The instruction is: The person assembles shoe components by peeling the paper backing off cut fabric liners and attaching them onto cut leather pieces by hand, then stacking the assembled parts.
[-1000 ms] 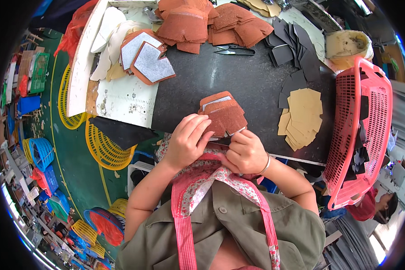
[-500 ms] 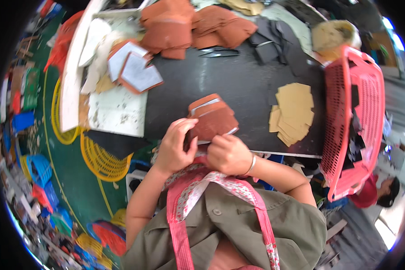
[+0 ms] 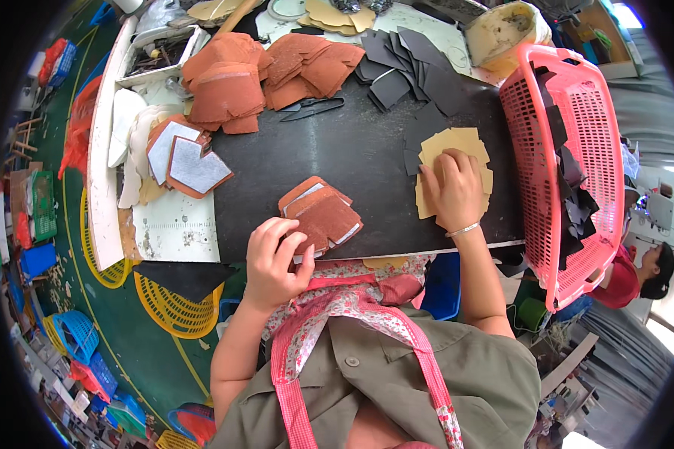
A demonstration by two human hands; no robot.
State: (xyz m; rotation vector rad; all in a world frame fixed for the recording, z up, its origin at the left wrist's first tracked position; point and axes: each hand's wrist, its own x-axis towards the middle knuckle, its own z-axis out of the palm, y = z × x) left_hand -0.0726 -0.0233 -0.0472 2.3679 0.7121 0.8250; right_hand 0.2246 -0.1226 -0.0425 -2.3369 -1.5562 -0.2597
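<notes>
Several brown leather-like pieces with white-grey backing lie in a small stack near the table's front edge. My left hand is at the left side of this stack, its fingers bent but apart, with nothing visibly gripped. To the right, my right hand rests on a fanned pile of tan card-like pieces. Its thumb is spread away from the fingers, and the fingertips touch the pile. Whether they have lifted a piece does not show.
Large brown piles lie at the back, beside black-handled snips and black pieces. Backed brown pieces sit at the left. A pink basket holding black scraps stands at the right edge. A person is beyond it.
My right hand has left the brown stack and moved right onto the tan pile. My left hand stays by the stack, its fingers a little back. The view has shifted.
</notes>
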